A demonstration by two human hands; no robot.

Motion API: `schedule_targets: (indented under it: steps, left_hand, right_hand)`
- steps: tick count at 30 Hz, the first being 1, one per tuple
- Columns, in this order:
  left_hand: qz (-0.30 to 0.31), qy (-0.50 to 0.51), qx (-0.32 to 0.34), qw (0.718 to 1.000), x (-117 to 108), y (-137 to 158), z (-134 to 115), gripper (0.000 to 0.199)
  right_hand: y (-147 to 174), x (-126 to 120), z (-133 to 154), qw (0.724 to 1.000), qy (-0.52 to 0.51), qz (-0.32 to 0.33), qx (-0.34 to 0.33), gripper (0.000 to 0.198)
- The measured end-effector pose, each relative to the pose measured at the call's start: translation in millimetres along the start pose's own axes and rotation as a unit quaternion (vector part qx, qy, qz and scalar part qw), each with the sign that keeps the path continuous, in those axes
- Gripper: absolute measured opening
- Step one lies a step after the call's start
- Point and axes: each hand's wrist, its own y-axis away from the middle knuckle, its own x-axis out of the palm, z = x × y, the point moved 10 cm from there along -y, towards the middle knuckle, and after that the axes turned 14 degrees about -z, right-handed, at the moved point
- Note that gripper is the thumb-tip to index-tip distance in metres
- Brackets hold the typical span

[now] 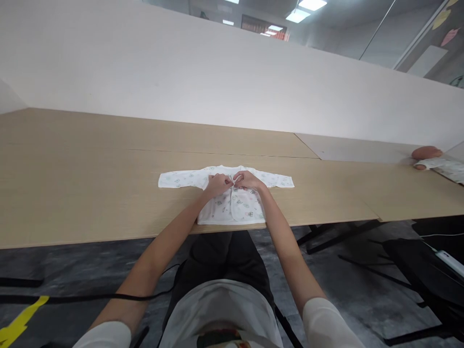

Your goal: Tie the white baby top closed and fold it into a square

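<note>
A small white baby shirt (217,210) with a scattered print lies face up on the table, its sleeves spread to both sides and its hem near the front edge. My left hand (218,184) is closed at the upper front opening, fingertips pinching the cloth there. Just beside it, my right hand (248,180) pinches the same opening from the other side, the fingers curled. The two sets of fingertips nearly meet. Whether they grip a tie, a snap or only the edge is too small to tell.
The wooden table (90,193) runs along a white partition (181,72). At the far right lies a doll-like thing (427,152) with white cloth beside it. A black chair (416,270) with a white power strip (449,262) stands below right. A dark cable (79,298) crosses at lower left.
</note>
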Motion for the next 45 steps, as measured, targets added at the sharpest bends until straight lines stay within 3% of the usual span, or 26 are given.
schedule_targets:
  steps: [9, 15, 19, 21, 25, 28, 31, 35, 38, 45]
  left_hand:
    - [0.003, 0.028, 0.010, 1.000, -3, 0, -8, 0.027]
    - [-0.005, 0.083, -0.009, 0.996, -8, -1, -10, 0.030]
    - [0.012, 0.124, -0.002, 0.992, -10, 1, -13, 0.031]
    - [0.037, 0.144, 0.008, 0.989, -8, 2, -14, 0.032]
    - [0.163, 0.156, 0.040, 0.973, 7, 14, -19, 0.035]
    - [0.209, 0.165, 0.056, 0.962, 11, 21, -24, 0.028]
    - [0.217, 0.178, 0.045, 0.959, 8, 22, -26, 0.024]
    - [0.236, 0.194, 0.031, 0.951, 4, 24, -28, 0.019]
    - [0.245, 0.198, 0.032, 0.949, 4, 26, -29, 0.014]
    - [0.243, 0.179, 0.040, 0.953, 9, 25, -24, 0.016]
  right_hand:
    - [3, -7, -9, 0.996, -0.031, -0.050, 0.064, 0.029]
    - [7, -8, -1, 0.987, -0.128, -0.038, 0.090, 0.030]
    - [9, -12, 0, 0.985, -0.130, -0.036, 0.105, 0.028]
    - [7, -16, -3, 0.984, -0.130, -0.045, 0.109, 0.028]
    - [4, -27, -9, 0.983, -0.138, -0.065, 0.106, 0.020]
    - [7, -24, -10, 0.991, -0.096, -0.019, 0.095, 0.013]
    - [19, -7, -3, 0.994, -0.016, 0.097, 0.057, 0.022]
    - [43, 23, 6, 0.964, 0.056, 0.259, 0.013, 0.025]
    - [49, 32, 11, 0.955, 0.076, 0.286, -0.006, 0.024]
    - [47, 39, 12, 0.954, 0.104, 0.279, -0.021, 0.016]
